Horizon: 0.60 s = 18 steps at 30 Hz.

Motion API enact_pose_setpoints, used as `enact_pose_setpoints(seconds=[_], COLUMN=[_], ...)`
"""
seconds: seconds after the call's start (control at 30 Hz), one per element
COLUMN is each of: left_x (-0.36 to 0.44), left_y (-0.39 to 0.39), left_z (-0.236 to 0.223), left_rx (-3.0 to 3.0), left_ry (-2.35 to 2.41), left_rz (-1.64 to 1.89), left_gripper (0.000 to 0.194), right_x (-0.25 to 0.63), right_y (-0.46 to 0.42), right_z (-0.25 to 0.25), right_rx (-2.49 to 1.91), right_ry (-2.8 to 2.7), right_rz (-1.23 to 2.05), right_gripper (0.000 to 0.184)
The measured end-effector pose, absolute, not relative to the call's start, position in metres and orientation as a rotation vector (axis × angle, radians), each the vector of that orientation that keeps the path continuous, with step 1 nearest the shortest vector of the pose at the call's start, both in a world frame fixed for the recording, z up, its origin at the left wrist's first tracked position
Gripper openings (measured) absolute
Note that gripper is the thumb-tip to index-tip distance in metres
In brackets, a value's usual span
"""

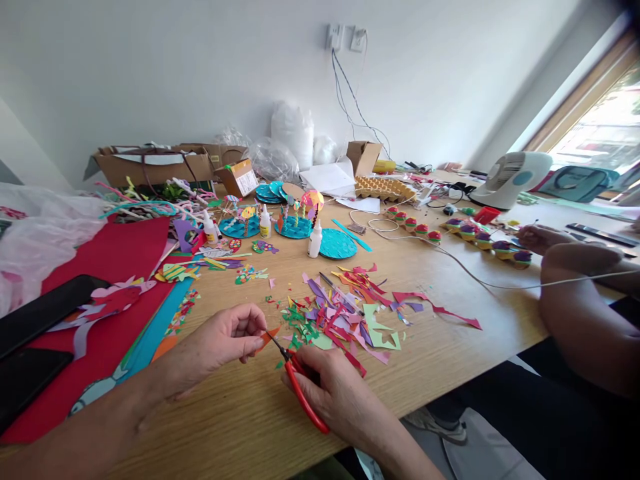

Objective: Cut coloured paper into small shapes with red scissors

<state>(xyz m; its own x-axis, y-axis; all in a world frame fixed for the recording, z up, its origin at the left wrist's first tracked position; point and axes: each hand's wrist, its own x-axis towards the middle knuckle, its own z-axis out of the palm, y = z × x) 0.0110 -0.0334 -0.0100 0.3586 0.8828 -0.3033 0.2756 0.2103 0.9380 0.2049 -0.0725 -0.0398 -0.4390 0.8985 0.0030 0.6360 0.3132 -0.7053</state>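
Between the thumb and fingers of my left hand (227,337) is a small piece of orange paper (271,337). My right hand (333,383) is closed around the red handles of a pair of scissors (303,399). Their dark blades point up and left and meet the orange paper. Just beyond both hands lies a heap of paper scraps (340,310) in green, purple, pink, red and yellow. A pale green offcut (380,328) lies at its right side.
Red paper sheets (107,260) and black phones (30,380) lie at left. Glue bottles (315,240) stand near blue discs (338,244). A white cable (465,270) crosses the right side, where another person's arm (575,293) rests. Cardboard boxes (155,167) and a white fan (513,180) stand farther back.
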Motion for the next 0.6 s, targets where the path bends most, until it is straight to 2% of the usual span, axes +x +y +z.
enact_pose_setpoints(seconds=[0.23,0.6], left_x=[0.005,-0.001], left_y=[-0.041,-0.052], left_z=[-0.021,-0.029], left_rx=[1.293,1.214], left_ry=[1.136,1.147], left_rz=[0.488,0.542], left_gripper=[0.013,0.014], right_x=[0.207,0.215], right_y=[-0.077,-0.081], right_z=[-0.038,-0.033], right_rx=[-1.411,-1.437], right_ry=[-2.239,-2.356], right_rz=[0.912,0.931], right_gripper=[0.024,0.025])
